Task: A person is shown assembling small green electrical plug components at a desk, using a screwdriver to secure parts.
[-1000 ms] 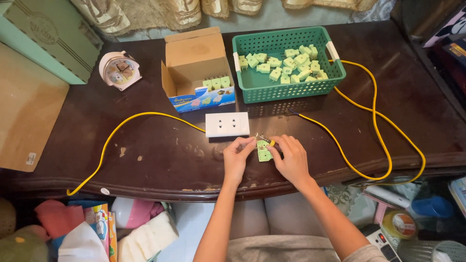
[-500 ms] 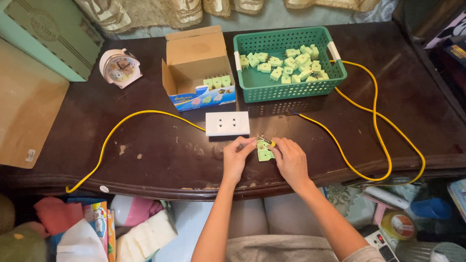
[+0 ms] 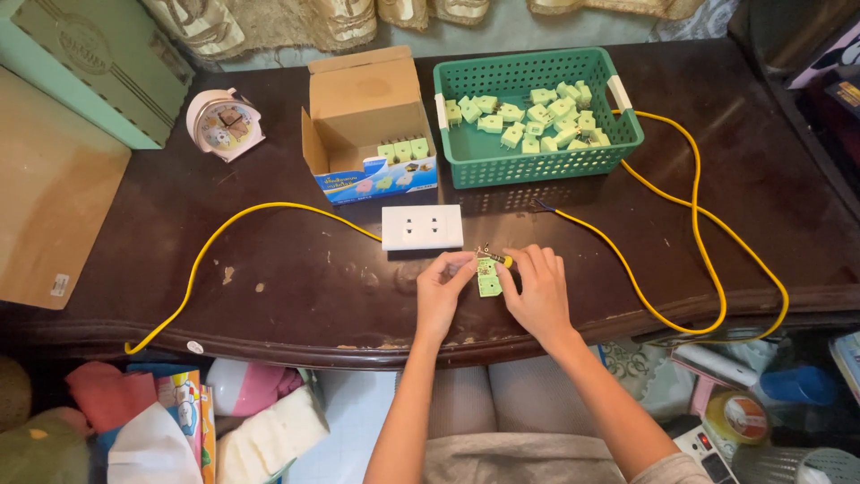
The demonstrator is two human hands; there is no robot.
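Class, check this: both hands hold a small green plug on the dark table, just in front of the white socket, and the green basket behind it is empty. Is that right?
Not quite. The head view shows the green basket holds many green plugs. The rest stands: the left hand and right hand hold a small green plug in front of the white socket.

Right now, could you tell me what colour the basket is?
Green basket, with white handles; the head view shows it.
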